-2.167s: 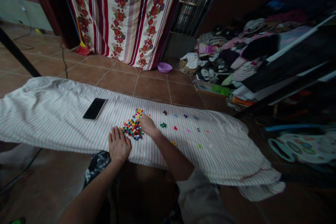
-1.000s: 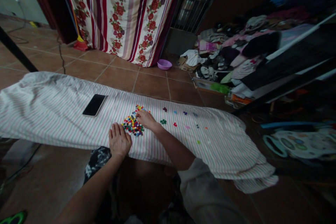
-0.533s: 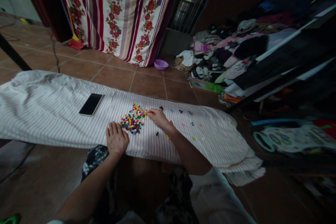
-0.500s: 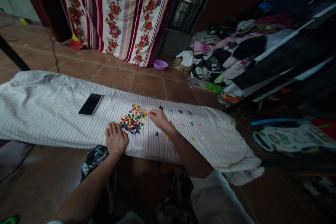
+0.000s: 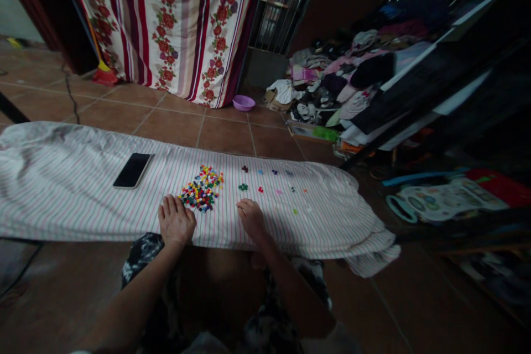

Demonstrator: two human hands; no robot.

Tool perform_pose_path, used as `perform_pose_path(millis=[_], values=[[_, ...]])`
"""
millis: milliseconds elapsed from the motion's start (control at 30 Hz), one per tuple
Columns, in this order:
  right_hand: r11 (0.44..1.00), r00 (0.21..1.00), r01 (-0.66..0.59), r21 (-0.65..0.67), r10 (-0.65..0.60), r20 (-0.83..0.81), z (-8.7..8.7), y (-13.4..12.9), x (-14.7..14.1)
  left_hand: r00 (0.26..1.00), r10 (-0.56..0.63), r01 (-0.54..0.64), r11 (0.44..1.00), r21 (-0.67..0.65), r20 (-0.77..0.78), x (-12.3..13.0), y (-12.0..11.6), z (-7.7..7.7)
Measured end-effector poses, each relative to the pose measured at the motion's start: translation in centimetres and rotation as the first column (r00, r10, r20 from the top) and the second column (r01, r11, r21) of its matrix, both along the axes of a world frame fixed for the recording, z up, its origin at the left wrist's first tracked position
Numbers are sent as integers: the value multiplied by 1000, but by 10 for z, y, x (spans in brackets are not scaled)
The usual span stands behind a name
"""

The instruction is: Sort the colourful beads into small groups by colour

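Observation:
A mixed heap of small colored beads [image 5: 201,191] lies on a striped cloth [image 5: 74,199]. My left hand [image 5: 176,221] rests flat just in front of the heap's left side, fingers stretched out. To the right of the heap, my right hand [image 5: 251,217] is low over the cloth with thumb and fingers pinched; anything between the tips is too small to make out. Beyond it sits a little group of green beads [image 5: 243,187], with red beads [image 5: 260,189] alongside. Farther off are brown beads [image 5: 244,168], and pink beads [image 5: 279,192] lie to the right.
A phone [image 5: 133,170] lies on the cloth to the left. Past the cloth's far edge, a purple basin [image 5: 243,103] stands on the tiled floor near a floral curtain [image 5: 166,27]. Clothes [image 5: 332,80] are heaped at the back right.
My right hand has moved from the heap's right edge toward me, uncovering the green beads. My left hand stays flat beside the heap. The whole view has shifted slightly.

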State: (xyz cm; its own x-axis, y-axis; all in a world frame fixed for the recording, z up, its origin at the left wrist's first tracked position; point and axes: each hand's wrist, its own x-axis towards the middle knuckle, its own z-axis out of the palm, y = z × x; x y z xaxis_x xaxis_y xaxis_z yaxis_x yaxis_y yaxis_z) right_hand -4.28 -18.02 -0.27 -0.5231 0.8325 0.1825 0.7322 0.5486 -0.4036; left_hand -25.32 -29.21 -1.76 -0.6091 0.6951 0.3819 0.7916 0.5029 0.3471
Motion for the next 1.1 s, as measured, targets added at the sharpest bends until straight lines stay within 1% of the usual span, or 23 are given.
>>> perform_pose_path(millis=[100,200,300,433,567,733,900,1100], values=[[1000,999,5,-15,-5,-36,-6,-10,1,1000,-4,3,1000,-11,-22,0,-1,2],[999,995,52,4,-52,-88,-11,-20,2,999,-9,8,1000,-20,-34,0,-1,3],[997,993,75,12,-74,-92,-11,-26,3,1000,-7,7,1000,-2,-24,0,-1,1],[998,997,64,-14,-64,-36,-3,-24,0,1000,-2,2,1000,10,-21,0,-1,-1],[998,998,56,11,-56,-15,1,-23,-5,999,-7,8,1000,20,-41,0,-2,-2],[996,993,95,6,-94,-69,-5,-24,-8,999,-5,6,1000,21,-38,0,-1,-3],[995,984,103,4,-101,-145,-9,-22,-8,1000,-13,13,1000,16,-19,0,-1,-3],[992,966,126,-16,-126,-228,-16,-22,-9,999,-9,9,1000,-5,-39,-1,-1,-4]])
